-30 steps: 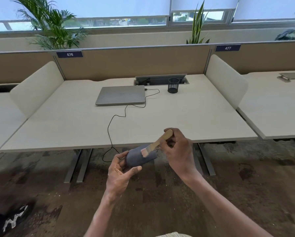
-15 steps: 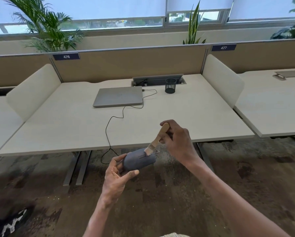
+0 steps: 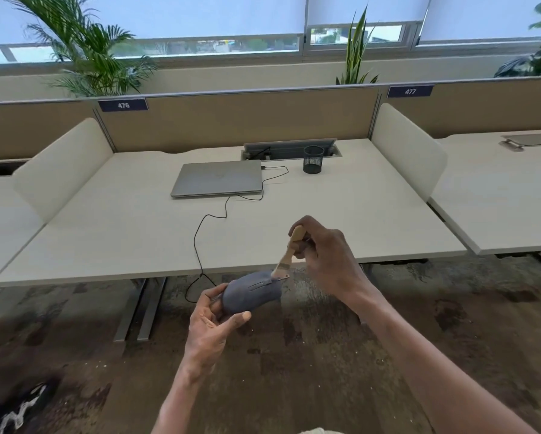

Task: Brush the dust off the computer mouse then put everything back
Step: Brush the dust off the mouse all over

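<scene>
Our left hand (image 3: pixel 211 324) grips the mouse (image 3: pixel 252 294) off the desk. Our right hand (image 3: pixel 324 255) pinches the brush (image 3: pixel 289 252), bristles touching the mouse.

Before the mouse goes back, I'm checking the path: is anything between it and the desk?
Nothing visible. The mouse is in the left hand, off the desk's near edge; only its cable crosses there.

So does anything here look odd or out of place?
Nothing broken or spilled. The one unusual thing: the mouse is held off the desk in front of its edge, so its cable hangs over that edge.
</scene>
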A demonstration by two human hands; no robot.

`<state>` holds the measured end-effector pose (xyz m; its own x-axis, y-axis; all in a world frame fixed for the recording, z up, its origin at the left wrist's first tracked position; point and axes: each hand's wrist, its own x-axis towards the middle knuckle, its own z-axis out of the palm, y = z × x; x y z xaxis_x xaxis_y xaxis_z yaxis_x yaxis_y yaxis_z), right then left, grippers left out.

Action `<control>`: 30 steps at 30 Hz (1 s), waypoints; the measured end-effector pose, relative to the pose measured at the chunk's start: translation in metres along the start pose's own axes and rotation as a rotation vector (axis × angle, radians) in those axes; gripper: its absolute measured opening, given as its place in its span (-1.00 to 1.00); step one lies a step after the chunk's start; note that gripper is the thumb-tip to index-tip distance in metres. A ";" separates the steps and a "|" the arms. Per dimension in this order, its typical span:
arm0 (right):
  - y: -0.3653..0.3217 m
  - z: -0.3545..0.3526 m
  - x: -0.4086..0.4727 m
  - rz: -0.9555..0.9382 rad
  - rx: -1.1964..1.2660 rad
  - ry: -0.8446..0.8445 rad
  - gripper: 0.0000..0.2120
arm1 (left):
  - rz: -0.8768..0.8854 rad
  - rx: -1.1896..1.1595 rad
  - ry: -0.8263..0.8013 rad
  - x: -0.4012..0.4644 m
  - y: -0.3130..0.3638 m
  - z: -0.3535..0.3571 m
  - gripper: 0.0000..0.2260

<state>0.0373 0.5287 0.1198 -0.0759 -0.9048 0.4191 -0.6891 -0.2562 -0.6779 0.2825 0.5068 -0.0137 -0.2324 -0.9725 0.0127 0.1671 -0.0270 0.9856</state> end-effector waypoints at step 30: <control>0.072 0.028 0.024 0.519 0.363 -0.022 -0.66 | -0.005 -0.077 0.001 0.005 0.024 -0.020 -0.44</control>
<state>0.0058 0.4788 0.0642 -0.3168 -0.9480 -0.0289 -0.2779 0.1220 -0.9529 0.3042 0.4963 0.0071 -0.2322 -0.9726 0.0075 0.2394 -0.0496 0.9697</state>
